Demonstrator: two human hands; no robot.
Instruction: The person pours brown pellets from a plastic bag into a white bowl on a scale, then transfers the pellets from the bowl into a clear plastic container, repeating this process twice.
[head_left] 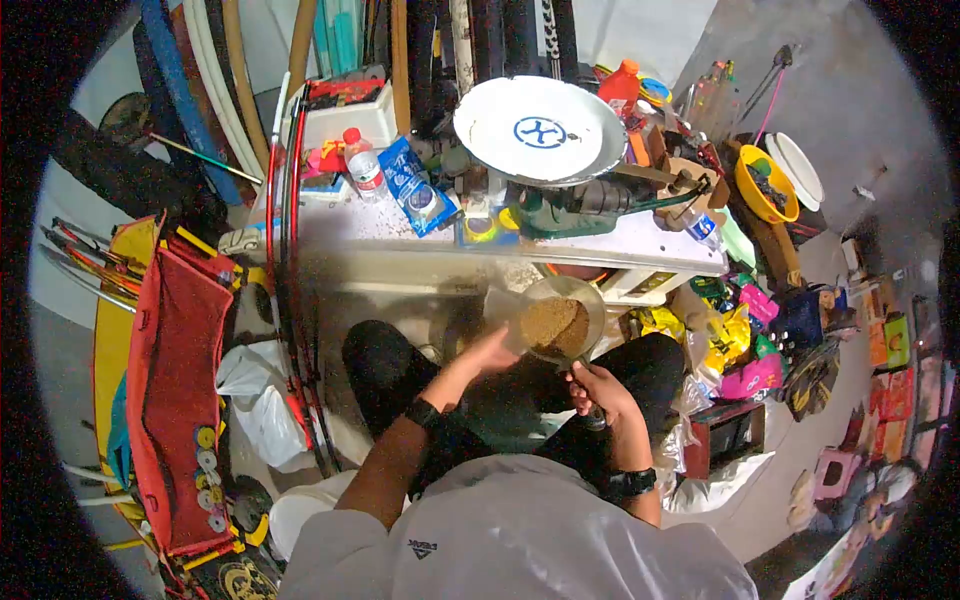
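Note:
My right hand (598, 392) is closed around the handle of a round, pale-rimmed pan (597, 318), held over my lap. Brown grains (553, 328) lie in it, with a darker patch on the right side. At the pan's left rim is my left hand (492, 350), its fingers smeared by motion. A pale, blurred patch shows just above those fingers. Behind the pan, a white table (375, 236) carries a green scale base (565, 215) with a white enamel dish (475, 135) on top.
On the table stand a red-capped bottle (364, 165) and a blue packet (412, 188). Red and black rods (285, 240) lean at the left, near a long red bag (180, 400) and a white plastic bag (268, 405). Colourful packets (735, 335) and a yellow basin (752, 207) are at right.

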